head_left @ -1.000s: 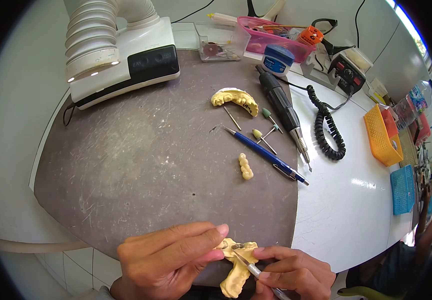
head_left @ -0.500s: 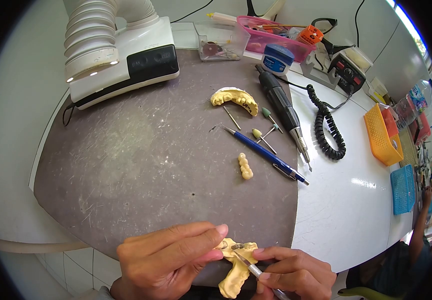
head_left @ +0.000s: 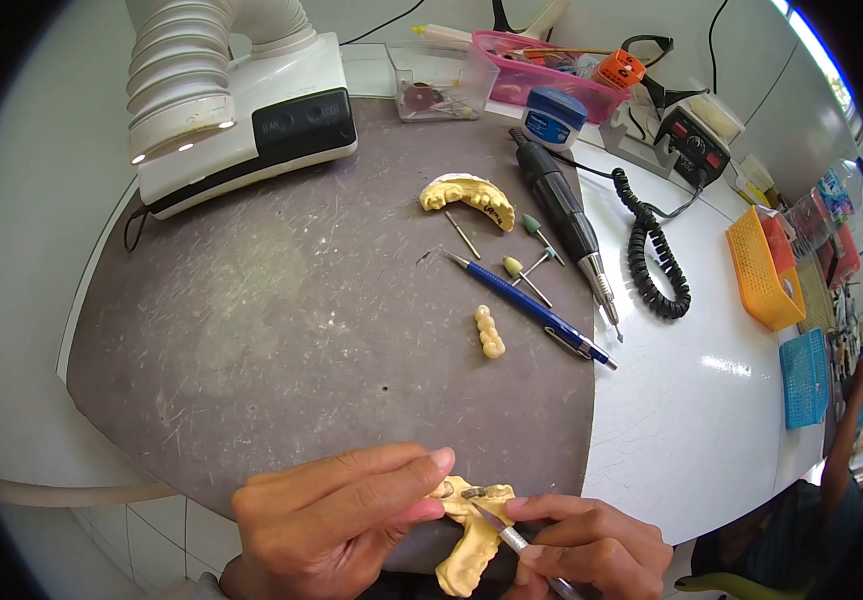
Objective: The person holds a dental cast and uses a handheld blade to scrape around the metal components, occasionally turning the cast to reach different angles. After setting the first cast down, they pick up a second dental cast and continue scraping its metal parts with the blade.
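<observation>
Low in the view, a yellow plaster dental model (head_left: 472, 555) with dark grey patches on its teeth is held near the table's front edge. My left hand (head_left: 337, 520) pinches its left end between thumb and fingers. In my right hand (head_left: 597, 545) is a craft knife (head_left: 514, 540) with a silver handle, its pointed blade resting at the model near the grey patches. The right fingertips also touch the model's right side. Farther up lie a tooth-coloured dental bridge (head_left: 489, 332) and a blue mechanical pencil (head_left: 532, 310).
A second plaster model (head_left: 469, 200), grinding burs (head_left: 524, 268) and a black rotary handpiece (head_left: 562, 215) with coiled cord (head_left: 652, 260) lie beyond. At the back stand a white extraction unit (head_left: 252, 130), a blue-lidded jar (head_left: 554, 118) and a pink basket (head_left: 522, 75). Orange (head_left: 760, 265) and blue baskets (head_left: 805, 380) stand right.
The knife's tip has shifted very slightly on the model. Both hands keep nearly the same position. At the far right, another person's arm has moved a little.
</observation>
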Action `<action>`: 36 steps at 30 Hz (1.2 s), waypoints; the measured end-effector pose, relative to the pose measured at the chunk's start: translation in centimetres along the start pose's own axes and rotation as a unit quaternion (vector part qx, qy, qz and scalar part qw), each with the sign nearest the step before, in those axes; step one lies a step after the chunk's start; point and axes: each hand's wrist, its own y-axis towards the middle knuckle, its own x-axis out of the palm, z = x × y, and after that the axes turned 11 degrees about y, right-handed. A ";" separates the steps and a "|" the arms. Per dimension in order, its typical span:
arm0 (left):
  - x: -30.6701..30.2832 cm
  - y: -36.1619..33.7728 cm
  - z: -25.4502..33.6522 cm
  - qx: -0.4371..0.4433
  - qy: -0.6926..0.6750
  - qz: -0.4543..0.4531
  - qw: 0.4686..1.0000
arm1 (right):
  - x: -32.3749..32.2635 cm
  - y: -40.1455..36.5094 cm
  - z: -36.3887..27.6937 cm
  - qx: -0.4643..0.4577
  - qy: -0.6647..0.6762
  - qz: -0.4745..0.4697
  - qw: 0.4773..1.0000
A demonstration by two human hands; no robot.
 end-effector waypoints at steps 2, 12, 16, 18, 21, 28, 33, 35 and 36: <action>0.0 0.0 0.0 0.000 0.002 0.000 1.000 | 0.0 0.0 0.0 0.001 0.001 0.000 1.000; -0.2 -0.1 0.2 -0.002 -0.005 -0.004 1.000 | 0.2 -0.2 -0.3 0.008 0.004 0.004 1.000; 0.0 0.1 0.0 -0.002 -0.003 0.001 1.000 | -0.1 0.0 -0.2 0.021 -0.003 -0.006 1.000; 0.1 0.1 0.0 -0.004 -0.005 0.003 1.000 | -0.1 0.0 -0.2 0.020 -0.003 -0.005 1.000; 0.1 0.1 0.1 -0.006 -0.005 0.003 1.000 | 0.0 -0.2 0.0 0.016 0.000 0.002 1.000; 0.1 0.0 0.1 -0.010 -0.010 0.005 1.000 | 0.0 -0.2 0.1 0.008 0.003 0.002 1.000; 0.1 0.1 0.0 -0.003 -0.011 0.005 1.000 | -0.2 -0.1 0.0 0.009 0.007 -0.009 1.000; 0.1 0.1 0.0 -0.001 -0.008 0.004 1.000 | -0.1 -0.3 0.1 0.003 0.000 -0.006 1.000; 0.1 0.1 0.0 -0.004 -0.008 0.004 1.000 | -0.1 -0.4 0.0 0.000 0.002 0.006 1.000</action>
